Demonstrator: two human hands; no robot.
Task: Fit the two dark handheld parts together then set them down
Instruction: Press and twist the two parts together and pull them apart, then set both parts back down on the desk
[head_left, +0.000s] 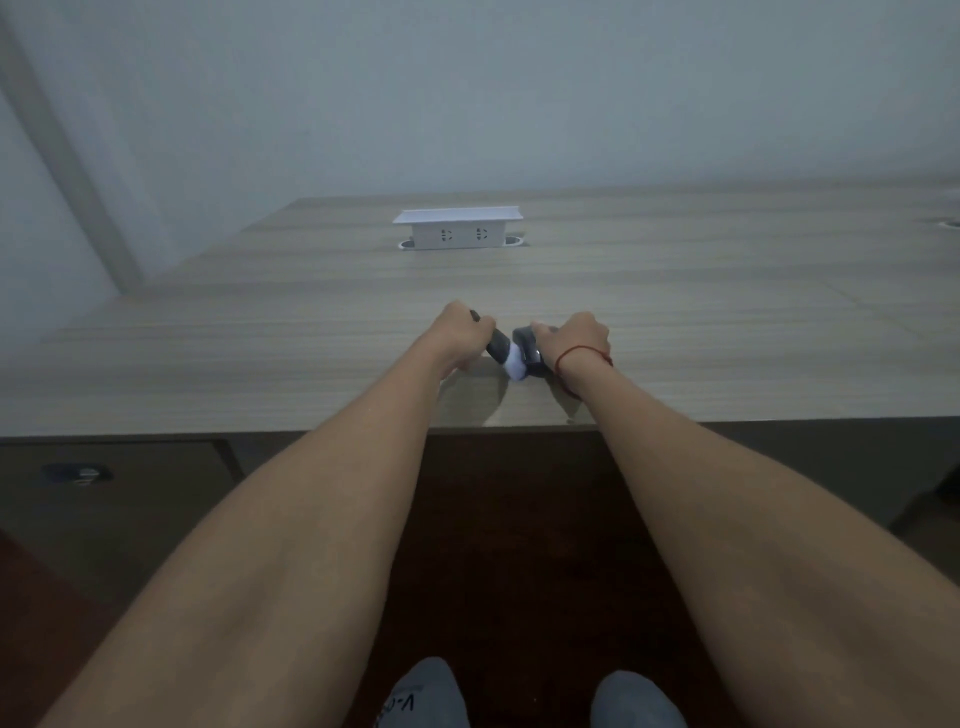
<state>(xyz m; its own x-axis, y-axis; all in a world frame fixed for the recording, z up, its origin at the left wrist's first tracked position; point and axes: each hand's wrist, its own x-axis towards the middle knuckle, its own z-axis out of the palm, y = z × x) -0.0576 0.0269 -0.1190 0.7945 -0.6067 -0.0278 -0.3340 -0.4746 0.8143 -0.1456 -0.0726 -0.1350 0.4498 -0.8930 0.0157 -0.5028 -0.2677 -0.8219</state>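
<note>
While both forearms reached out over the near edge, the scene read as follows.

Left hand: the left hand (464, 332) was curled closed around a dark handle part (497, 347), whose white tip (515, 367) pointed toward the other hand.

Right hand: the right hand (576, 338) was closed over a dark rounded part (529, 351), fingers wrapped across its top (how much of it lay beneath the palm could not be told).

Parts: the two dark pieces met at the white tip, touching or just about touching; whether they were fully seated could not be told.

Position: both parts were held low over the wood-grain surface (675, 312), near its front edge, between the two hands.

Wrist: a red string bracelet (582, 356) circled the right wrist.

Surface, far side: a white socket box (457, 228) with two outlets stood raised, well apart from the hands.

Below: a dark drawer front with a handle (78, 474) sat at the left, and grey-clad knees (423, 693) showed at the bottom.
</note>
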